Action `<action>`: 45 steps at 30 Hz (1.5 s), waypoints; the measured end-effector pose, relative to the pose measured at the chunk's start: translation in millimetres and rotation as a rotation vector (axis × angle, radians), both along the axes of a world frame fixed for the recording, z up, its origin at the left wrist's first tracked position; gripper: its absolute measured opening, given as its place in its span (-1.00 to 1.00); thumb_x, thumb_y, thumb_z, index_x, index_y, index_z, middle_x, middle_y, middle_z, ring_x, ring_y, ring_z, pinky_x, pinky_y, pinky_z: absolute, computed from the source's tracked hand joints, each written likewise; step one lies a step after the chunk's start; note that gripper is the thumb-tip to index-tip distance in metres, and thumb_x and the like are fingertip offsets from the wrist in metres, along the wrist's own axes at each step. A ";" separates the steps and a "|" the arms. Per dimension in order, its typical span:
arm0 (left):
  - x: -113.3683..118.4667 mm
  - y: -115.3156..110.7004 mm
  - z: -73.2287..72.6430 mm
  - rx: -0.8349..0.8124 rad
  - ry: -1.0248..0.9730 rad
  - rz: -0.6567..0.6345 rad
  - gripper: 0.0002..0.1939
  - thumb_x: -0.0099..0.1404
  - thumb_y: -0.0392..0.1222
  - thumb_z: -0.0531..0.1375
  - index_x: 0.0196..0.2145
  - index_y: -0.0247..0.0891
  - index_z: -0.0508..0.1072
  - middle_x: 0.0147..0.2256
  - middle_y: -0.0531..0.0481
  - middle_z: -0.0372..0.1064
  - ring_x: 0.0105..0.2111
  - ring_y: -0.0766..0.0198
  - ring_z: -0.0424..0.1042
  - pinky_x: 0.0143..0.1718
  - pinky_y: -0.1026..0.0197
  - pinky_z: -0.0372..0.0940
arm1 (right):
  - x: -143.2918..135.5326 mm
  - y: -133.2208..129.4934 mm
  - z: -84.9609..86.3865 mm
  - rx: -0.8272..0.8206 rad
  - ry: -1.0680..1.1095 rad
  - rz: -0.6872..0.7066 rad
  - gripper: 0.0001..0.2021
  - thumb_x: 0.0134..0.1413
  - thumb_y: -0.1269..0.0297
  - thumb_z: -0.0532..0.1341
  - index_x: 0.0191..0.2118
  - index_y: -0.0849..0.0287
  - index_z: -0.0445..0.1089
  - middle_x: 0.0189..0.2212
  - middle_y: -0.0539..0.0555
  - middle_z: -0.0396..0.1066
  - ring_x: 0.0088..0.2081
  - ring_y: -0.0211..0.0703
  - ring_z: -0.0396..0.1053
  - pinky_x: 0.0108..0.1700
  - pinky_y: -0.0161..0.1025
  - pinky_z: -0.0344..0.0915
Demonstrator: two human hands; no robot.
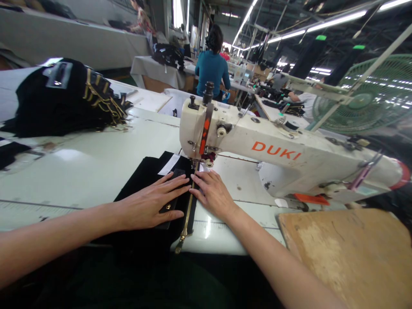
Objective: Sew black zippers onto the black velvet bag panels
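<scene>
A white sewing machine [238, 133] stands over a piece of black fabric [135, 178] with a white label [169, 164] on it. Along the fabric's right edge runs a gold-toothed zipper [187, 214], its pull hanging at the table's front edge. My left hand [154, 201] lies flat on the fabric and a dark patch, fingers stretched toward the zipper. On the zipper's right side, my right hand [212, 191] rests with its fingertips on the tape, just in front of the presser foot [195, 164]. Its fingers are extended and slightly bent.
A pile of black pieces with gold zippers [71, 98] lies at the left of the white table [96, 180]. A wooden board [347, 253] is at the lower right, a green fan [363, 94] behind the machine. A person in a blue top [212, 71] sits ahead.
</scene>
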State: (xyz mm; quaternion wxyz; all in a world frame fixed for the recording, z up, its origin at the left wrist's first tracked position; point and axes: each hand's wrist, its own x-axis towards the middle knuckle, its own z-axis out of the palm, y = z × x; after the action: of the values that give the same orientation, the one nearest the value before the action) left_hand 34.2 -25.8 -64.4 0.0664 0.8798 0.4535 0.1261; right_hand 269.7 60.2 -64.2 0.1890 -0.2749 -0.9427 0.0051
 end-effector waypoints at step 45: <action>12.8 4.3 1.9 0.031 0.084 0.047 -0.07 0.41 0.41 0.02 0.46 -0.31 -0.02 0.46 -0.29 -0.23 0.46 -0.06 -0.22 0.44 -0.20 -0.44 | -3.7 -5.1 6.6 0.014 -0.063 -0.040 -0.57 0.38 0.15 0.22 0.24 0.25 0.37 0.20 0.24 0.40 0.23 0.08 0.33 0.38 0.09 0.12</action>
State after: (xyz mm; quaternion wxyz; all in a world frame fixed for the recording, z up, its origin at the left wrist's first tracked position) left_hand 47.0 -21.6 -62.5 0.0308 0.8742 0.4746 0.0978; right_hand 266.0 55.1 -57.5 0.1611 -0.2924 -0.9425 -0.0140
